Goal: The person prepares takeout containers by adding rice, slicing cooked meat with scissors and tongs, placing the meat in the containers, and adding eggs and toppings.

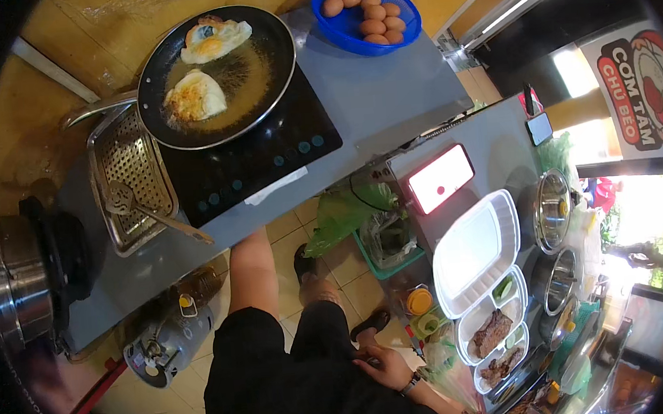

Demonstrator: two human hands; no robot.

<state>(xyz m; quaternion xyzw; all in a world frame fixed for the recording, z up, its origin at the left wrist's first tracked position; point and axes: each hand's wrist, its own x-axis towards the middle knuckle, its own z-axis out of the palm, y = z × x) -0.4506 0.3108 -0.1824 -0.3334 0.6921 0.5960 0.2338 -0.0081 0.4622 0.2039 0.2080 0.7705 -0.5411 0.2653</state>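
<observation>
My right hand (384, 367), with a band at the wrist, hangs low beside my black shorts, its fingers loosely bent and apart, with nothing seen in it. My left hand is out of view. Before me a black frying pan (253, 105) stands on a black induction cooktop (296, 128). In its oil lie two fried eggs, one with a yolk showing (213, 40) and one folded and browned (195, 96). A slotted spatula (163, 219) rests across a perforated metal tray (129, 158) left of the cooktop. Brown eggs (373, 14) sit in a blue plastic basket (342, 44).
Large metal pots (16, 278) stand at the far left, above a gas cylinder (170, 348). On the right counter are a lit phone (441, 178), open foam boxes (478, 254) with grilled meat (492, 333), and steel bowls (552, 210). A green bin (392, 269) stands below, near sandalled feet (374, 321).
</observation>
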